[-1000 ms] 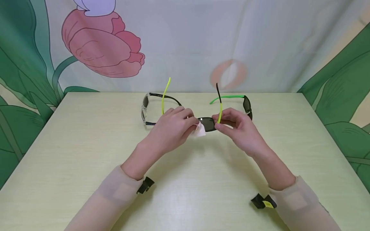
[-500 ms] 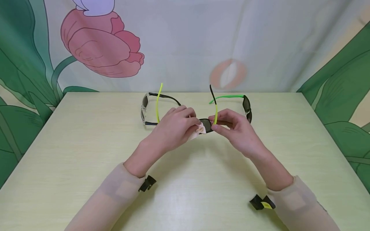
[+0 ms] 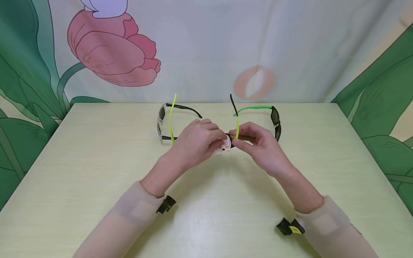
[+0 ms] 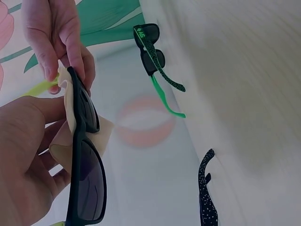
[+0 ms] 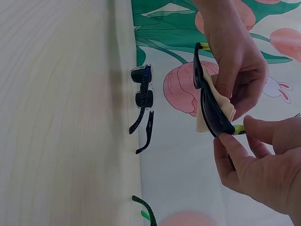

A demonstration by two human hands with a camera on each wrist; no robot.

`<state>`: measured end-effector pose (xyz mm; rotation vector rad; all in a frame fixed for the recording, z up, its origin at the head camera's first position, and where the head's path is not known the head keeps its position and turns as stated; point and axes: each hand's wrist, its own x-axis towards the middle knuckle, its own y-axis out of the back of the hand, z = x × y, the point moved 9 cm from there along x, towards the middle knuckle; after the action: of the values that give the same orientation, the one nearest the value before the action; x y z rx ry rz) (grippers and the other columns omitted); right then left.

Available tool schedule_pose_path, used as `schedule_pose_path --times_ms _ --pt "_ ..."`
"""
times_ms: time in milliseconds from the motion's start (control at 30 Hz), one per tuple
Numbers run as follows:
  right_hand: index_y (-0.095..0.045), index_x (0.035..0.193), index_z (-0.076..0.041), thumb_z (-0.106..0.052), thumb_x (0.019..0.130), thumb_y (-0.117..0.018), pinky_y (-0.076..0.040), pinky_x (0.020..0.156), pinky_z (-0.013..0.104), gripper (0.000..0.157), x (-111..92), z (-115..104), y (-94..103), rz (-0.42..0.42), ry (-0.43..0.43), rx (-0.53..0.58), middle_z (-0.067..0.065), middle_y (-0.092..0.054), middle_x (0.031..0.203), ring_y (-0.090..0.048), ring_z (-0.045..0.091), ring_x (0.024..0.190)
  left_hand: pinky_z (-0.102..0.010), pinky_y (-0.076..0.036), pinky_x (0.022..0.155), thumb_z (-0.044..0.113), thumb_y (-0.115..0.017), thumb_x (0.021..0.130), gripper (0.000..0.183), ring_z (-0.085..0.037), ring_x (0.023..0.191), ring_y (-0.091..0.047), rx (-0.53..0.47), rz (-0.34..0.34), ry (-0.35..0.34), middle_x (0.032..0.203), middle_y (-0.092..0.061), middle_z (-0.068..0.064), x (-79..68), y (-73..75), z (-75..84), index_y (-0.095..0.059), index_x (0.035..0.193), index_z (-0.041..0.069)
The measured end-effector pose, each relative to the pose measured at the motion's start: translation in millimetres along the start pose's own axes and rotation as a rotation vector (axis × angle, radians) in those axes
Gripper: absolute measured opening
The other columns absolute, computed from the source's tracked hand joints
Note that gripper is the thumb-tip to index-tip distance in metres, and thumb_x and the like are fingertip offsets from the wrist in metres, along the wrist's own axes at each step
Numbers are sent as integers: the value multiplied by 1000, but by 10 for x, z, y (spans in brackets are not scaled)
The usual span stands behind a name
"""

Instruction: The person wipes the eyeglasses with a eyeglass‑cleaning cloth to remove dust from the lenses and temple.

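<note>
Between the two hands is a pair of sunglasses (image 4: 91,183) with a black front, dark lenses and yellow temples, one of them black-tipped. My left hand (image 3: 200,143) pinches a pale cloth (image 3: 227,143) against a lens; in the left wrist view the cloth (image 4: 101,136) shows on both sides of the frame. With thumb and fingers, my right hand (image 3: 258,147) grips the sunglasses at the hinge corner, by the yellow temple (image 3: 237,127). In the right wrist view, the sunglasses (image 5: 214,110) are held up off the table, the cloth (image 5: 202,120) behind the lens.
Clear-framed sunglasses (image 3: 160,120) with dark temples lie at the back left of the table (image 3: 206,215). Black sunglasses with a green temple (image 3: 275,120) lie at the back right. A printed curtain (image 3: 200,46) hangs behind the table's far edge.
The held sunglasses have shifted left and their temples have swung. The cloth has moved across the lens toward my right hand, covering more of it. Both other pairs have stayed put.
</note>
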<state>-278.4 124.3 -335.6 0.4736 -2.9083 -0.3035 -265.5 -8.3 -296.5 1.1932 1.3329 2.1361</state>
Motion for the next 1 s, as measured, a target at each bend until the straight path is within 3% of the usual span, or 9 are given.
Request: schedule_pose_path --times_ms 267,600,1000 --pt "-62 115 5 -3 98 -70 -54 94 31 20 3 7 27 12 -14 -4 15 -69 121 -66 26 111 -40 -50 86 13 -76 94 6 -23 91 -63 55 -66 32 97 -72 -1 2 -10 -32 -80 99 12" --pt "-61 114 6 -4 97 -72 -53 95 30 23 4 38 56 25 -43 -18 13 -69 121 -66 25 113 -36 -45 79 20 -74 97 7 -20 91 -57 180 -133 89 98 -67 0 -28 -30 -51 -79 99 16" --pt "-60 115 8 -3 97 -71 -54 94 31 24 8 34 45 22 -33 -4 16 -69 122 -66 25 111 -39 -48 87 19 -73 98 8 -21 93 -60 127 -116 67 100 -68 1 5 -42 -46 -79 102 16"
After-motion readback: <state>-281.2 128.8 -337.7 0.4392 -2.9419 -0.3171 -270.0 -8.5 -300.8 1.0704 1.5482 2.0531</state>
